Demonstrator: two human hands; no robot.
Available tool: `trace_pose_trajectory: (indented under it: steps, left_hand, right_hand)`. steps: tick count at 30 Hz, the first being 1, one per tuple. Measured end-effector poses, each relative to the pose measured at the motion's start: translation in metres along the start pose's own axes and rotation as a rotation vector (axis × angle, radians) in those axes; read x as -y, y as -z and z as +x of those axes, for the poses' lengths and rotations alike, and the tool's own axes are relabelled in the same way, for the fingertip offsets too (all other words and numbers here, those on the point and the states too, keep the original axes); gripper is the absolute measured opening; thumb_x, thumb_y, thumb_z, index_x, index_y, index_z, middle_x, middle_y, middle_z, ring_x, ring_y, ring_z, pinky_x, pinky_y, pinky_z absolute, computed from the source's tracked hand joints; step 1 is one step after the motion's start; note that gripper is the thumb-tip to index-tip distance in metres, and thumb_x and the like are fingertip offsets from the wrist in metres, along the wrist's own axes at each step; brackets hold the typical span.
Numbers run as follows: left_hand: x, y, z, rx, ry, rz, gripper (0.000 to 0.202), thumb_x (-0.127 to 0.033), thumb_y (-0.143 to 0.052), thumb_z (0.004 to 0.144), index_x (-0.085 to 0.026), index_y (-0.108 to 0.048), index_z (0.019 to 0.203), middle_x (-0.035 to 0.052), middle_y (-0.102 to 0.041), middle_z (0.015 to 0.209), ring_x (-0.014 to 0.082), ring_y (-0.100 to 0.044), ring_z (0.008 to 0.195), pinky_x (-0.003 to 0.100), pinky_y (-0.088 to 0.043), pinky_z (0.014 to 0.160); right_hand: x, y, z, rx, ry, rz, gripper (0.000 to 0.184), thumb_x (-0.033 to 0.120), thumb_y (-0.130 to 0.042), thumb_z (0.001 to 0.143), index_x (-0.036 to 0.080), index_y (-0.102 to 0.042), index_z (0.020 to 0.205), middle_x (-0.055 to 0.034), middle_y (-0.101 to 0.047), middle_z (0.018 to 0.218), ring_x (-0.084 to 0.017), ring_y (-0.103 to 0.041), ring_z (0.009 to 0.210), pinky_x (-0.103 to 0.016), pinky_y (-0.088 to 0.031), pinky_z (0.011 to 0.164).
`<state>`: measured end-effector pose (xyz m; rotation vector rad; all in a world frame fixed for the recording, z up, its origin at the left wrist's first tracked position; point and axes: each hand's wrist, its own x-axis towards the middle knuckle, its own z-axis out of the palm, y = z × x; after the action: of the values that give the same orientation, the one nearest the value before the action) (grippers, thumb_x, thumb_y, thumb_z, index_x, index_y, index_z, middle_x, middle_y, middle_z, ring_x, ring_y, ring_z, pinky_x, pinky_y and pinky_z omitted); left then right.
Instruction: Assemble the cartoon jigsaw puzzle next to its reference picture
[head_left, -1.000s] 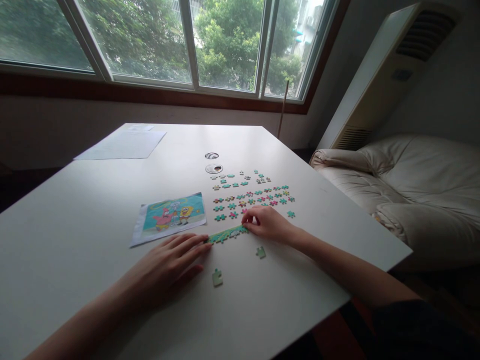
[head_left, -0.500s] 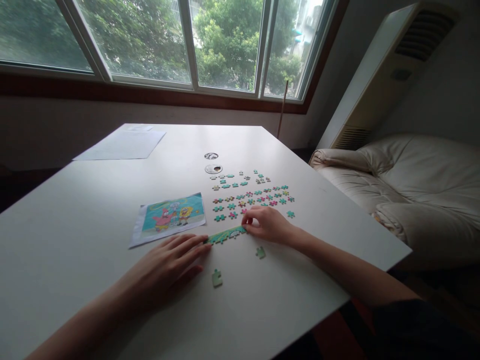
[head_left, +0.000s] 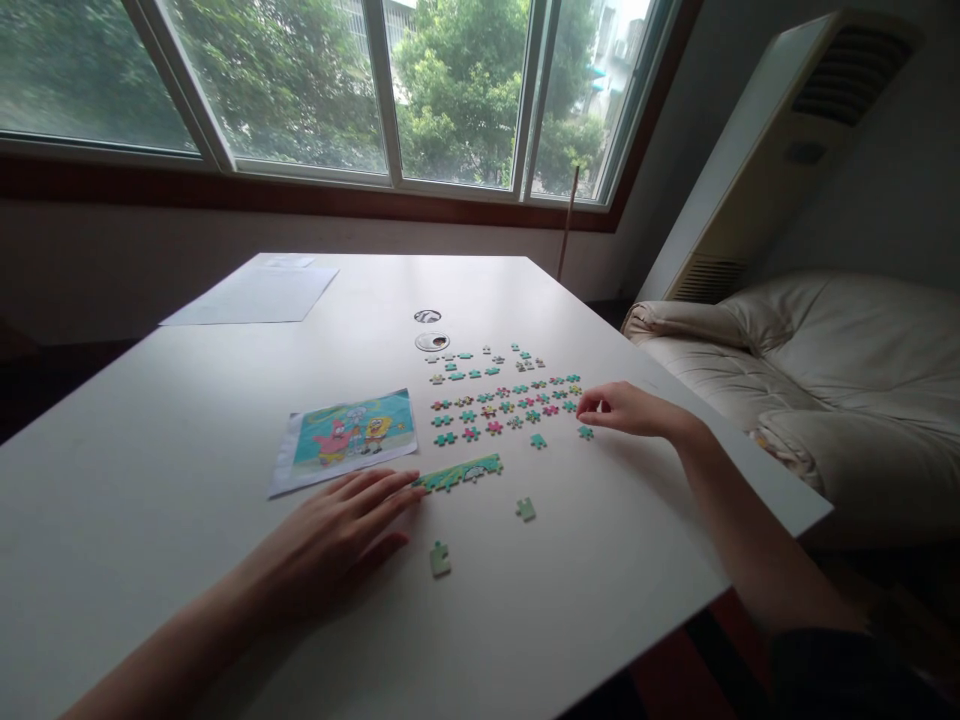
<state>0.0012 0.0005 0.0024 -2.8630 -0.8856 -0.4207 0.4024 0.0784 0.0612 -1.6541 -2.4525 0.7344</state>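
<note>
My left hand lies flat with its fingers stretched out, the fingertips on the left end of a joined strip of green puzzle pieces. Over at the right end of the rows of loose puzzle pieces, my right hand pinches thumb and fingers together on a puzzle piece, which the fingertips mostly hide. Just below those fingertips is a teal puzzle piece. Two greenish pieces lie nearer me: one puzzle piece below the strip's right end, another puzzle piece right of my left hand.
A cartoon picture sheet lies left of the pieces. Two round discs are behind the rows. Papers cover the table's far left corner. Beyond the right edge of the white table stands a cream sofa.
My right hand has left the strip's right end and moved right to the end of the loose rows, uncovering the strip's end and a teal piece. My left hand stays in place.
</note>
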Motion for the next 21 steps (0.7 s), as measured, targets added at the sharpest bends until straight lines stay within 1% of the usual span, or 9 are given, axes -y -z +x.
trace_pose_trajectory:
  steps: [3,6,11,17,21]
  left_hand:
    - [0.000,0.001,0.000,0.004,-0.010,-0.013,0.030,-0.026,-0.047,0.092,-0.021,-0.055,0.121,0.0088,-0.059,0.125,0.0237,-0.057,0.109,0.037,-0.050,0.089]
    - [0.000,0.002,0.000,-0.009,-0.005,-0.023,0.028,-0.025,-0.046,0.092,-0.020,-0.055,0.118,0.0087,-0.060,0.124,0.0239,-0.057,0.110,0.039,-0.050,0.089]
    - [-0.001,0.002,0.000,-0.015,-0.012,-0.026,0.032,-0.027,-0.048,0.091,-0.020,-0.054,0.121,0.0090,-0.061,0.122,0.0240,-0.058,0.108,0.038,-0.051,0.089]
    - [-0.002,0.008,0.003,0.009,-0.006,-0.052,0.031,-0.028,-0.050,0.089,-0.021,-0.056,0.119,0.0075,-0.062,0.121,0.0242,-0.058,0.108,0.037,-0.051,0.088]
    - [-0.003,0.010,0.003,0.015,-0.001,-0.054,0.032,-0.029,-0.051,0.088,-0.022,-0.057,0.119,0.0069,-0.062,0.121,0.0242,-0.059,0.108,0.037,-0.051,0.088]
  right_hand:
    - [-0.011,0.003,-0.002,0.114,-0.020,0.047,0.029,0.036,-0.059,0.075,0.016,-0.066,0.095,-0.0056,-0.066,0.084,-0.017,-0.059,0.075,-0.025,-0.043,0.067]
    - [-0.016,0.000,0.001,0.168,-0.038,0.077,0.033,0.036,-0.063,0.072,0.017,-0.063,0.098,-0.0048,-0.065,0.085,-0.016,-0.058,0.073,-0.025,-0.044,0.067]
    - [-0.020,-0.007,0.006,0.178,-0.051,0.082,0.026,0.034,-0.064,0.070,0.018,-0.062,0.090,-0.0039,-0.063,0.083,-0.016,-0.057,0.074,-0.025,-0.044,0.066]
    - [-0.025,-0.007,0.008,0.154,-0.028,0.097,0.021,0.031,-0.067,0.066,0.017,-0.057,0.078,-0.0013,-0.060,0.076,-0.015,-0.054,0.069,-0.024,-0.041,0.062]
    - [-0.017,-0.008,0.009,0.122,0.036,0.157,0.016,0.031,-0.063,0.071,0.017,-0.058,0.076,-0.0002,-0.059,0.072,-0.013,-0.052,0.066,-0.023,-0.039,0.059]
